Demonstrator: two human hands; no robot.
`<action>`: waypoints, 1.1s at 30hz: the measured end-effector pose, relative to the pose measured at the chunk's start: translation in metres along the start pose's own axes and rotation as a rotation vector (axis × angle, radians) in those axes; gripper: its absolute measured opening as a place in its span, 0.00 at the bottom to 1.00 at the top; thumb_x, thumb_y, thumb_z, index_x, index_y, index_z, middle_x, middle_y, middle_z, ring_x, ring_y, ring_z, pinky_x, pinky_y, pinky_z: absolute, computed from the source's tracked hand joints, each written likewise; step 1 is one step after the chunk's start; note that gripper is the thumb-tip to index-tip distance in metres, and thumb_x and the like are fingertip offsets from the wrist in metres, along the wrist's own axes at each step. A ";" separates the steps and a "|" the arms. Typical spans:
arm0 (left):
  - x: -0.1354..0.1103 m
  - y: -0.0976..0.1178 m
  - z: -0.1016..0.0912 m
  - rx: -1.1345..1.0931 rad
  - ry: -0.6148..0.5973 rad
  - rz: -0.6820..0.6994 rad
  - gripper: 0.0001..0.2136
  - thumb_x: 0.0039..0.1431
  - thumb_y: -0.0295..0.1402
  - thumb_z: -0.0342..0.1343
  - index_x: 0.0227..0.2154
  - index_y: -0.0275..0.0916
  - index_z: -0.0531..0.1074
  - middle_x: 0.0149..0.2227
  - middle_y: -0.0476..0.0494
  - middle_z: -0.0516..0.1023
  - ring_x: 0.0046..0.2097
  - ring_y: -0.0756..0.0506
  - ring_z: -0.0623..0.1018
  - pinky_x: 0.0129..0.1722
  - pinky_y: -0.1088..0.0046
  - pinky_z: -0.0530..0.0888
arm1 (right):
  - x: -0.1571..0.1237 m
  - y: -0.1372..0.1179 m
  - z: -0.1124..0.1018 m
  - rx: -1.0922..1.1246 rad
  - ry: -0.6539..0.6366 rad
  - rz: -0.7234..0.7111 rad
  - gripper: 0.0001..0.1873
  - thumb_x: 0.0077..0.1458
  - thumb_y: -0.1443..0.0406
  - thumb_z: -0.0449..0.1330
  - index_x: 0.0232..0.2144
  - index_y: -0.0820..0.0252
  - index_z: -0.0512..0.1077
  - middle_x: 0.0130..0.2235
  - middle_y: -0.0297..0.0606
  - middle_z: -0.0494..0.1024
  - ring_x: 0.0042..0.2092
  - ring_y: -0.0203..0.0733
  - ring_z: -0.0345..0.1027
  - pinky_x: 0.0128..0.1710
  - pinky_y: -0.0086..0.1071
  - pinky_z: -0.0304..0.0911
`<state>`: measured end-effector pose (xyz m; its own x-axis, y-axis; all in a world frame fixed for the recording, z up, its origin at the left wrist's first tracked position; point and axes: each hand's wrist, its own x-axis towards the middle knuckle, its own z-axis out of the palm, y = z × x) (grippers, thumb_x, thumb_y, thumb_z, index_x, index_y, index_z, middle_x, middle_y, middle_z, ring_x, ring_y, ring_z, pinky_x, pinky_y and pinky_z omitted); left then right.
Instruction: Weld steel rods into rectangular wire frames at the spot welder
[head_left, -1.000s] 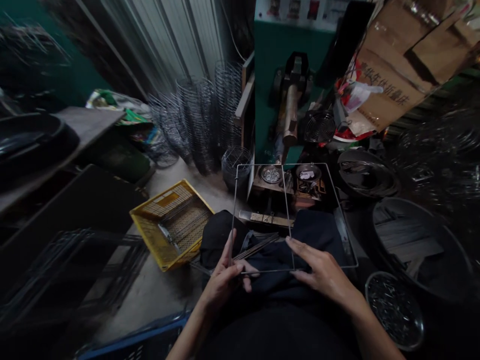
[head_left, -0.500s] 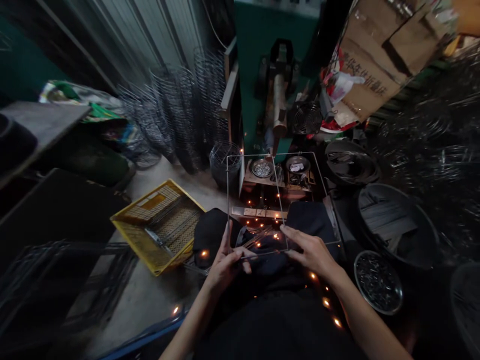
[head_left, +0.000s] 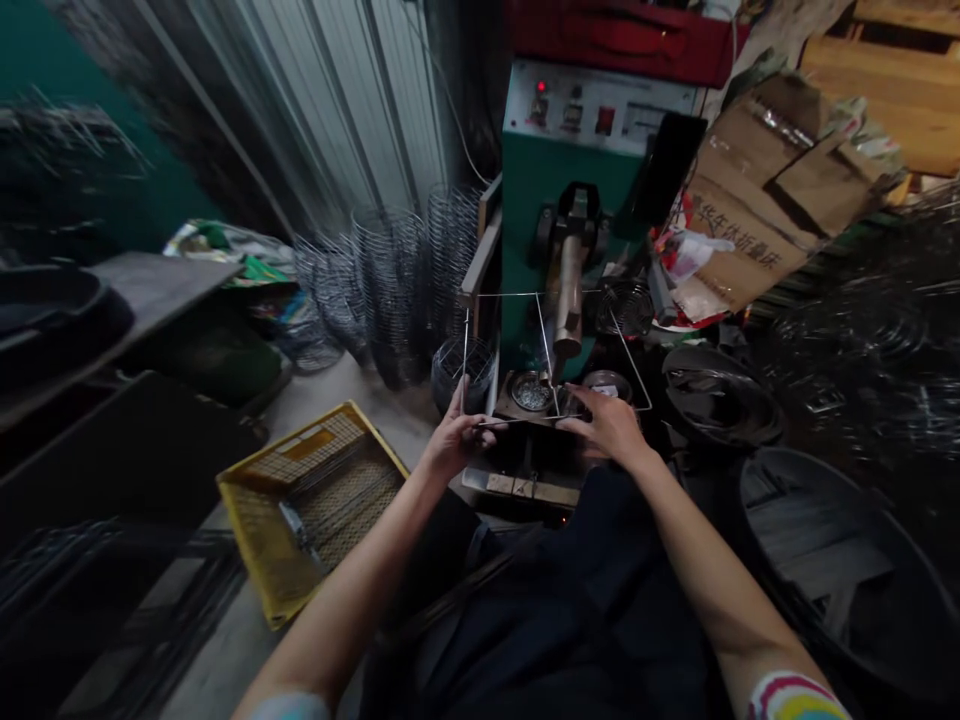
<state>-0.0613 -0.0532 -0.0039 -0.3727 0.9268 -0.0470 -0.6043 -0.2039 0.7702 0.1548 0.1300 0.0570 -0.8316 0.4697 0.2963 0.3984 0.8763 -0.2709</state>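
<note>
Hands now off lap, wire frame [head_left: 502,295] raised at green welder [head_left: 536,200]. My left hand [head_left: 454,440] fingers pinch near-left corner; right hand [head_left: 611,425] fingers clamp near rail. Judgement: hold frame level, crossing steady below electrode [head_left: 568,290].

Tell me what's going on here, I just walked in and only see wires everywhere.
A person holds a wire frame by its near edge with both hands, left hand at its left corner, right hand further right. The frame rises in front of the green machine, above two small metal dishes. A yellow crate sits to the left.
</note>
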 end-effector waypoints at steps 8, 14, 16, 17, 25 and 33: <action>0.039 0.013 -0.011 -0.006 0.027 0.003 0.44 0.56 0.23 0.56 0.68 0.47 0.35 0.34 0.41 0.82 0.25 0.48 0.79 0.23 0.77 0.72 | 0.034 0.030 0.004 0.057 0.043 -0.043 0.27 0.57 0.56 0.62 0.57 0.58 0.68 0.49 0.45 0.78 0.49 0.50 0.74 0.48 0.39 0.67; 0.049 0.016 -0.007 -0.008 0.024 0.031 0.45 0.55 0.23 0.55 0.68 0.46 0.31 0.31 0.43 0.82 0.24 0.48 0.79 0.23 0.78 0.72 | 0.044 0.037 0.009 0.054 0.092 -0.037 0.23 0.58 0.55 0.61 0.54 0.57 0.70 0.47 0.45 0.79 0.48 0.51 0.74 0.46 0.38 0.67; 0.050 0.016 -0.007 -0.010 0.029 0.022 0.44 0.56 0.23 0.54 0.68 0.44 0.33 0.31 0.43 0.82 0.24 0.48 0.79 0.22 0.78 0.72 | 0.045 0.038 0.009 0.045 0.084 -0.032 0.22 0.59 0.55 0.61 0.53 0.57 0.71 0.46 0.45 0.80 0.47 0.50 0.74 0.45 0.37 0.68; 0.051 0.016 -0.007 -0.009 0.031 0.018 0.44 0.56 0.23 0.54 0.68 0.43 0.33 0.31 0.42 0.82 0.24 0.48 0.79 0.22 0.78 0.72 | 0.045 0.039 0.009 0.041 0.077 -0.033 0.22 0.59 0.56 0.60 0.53 0.58 0.71 0.46 0.45 0.80 0.47 0.50 0.75 0.45 0.37 0.67; 0.052 0.019 -0.007 0.015 0.021 0.030 0.43 0.56 0.23 0.53 0.68 0.42 0.33 0.30 0.42 0.82 0.23 0.48 0.78 0.22 0.77 0.72 | 0.046 0.033 0.009 0.038 0.065 -0.042 0.21 0.59 0.54 0.60 0.51 0.58 0.72 0.43 0.44 0.80 0.44 0.49 0.75 0.44 0.36 0.67; 0.051 0.019 -0.007 0.025 0.006 0.002 0.40 0.56 0.26 0.56 0.68 0.41 0.42 0.32 0.42 0.82 0.24 0.49 0.78 0.25 0.76 0.72 | 0.032 0.079 0.002 -0.010 0.371 0.168 0.30 0.54 0.49 0.61 0.53 0.60 0.71 0.55 0.50 0.72 0.56 0.57 0.64 0.55 0.49 0.59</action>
<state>-0.0966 -0.0116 0.0038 -0.3784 0.9243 -0.0493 -0.5857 -0.1978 0.7861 0.1594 0.2142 0.0431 -0.5594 0.6113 0.5599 0.5219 0.7845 -0.3350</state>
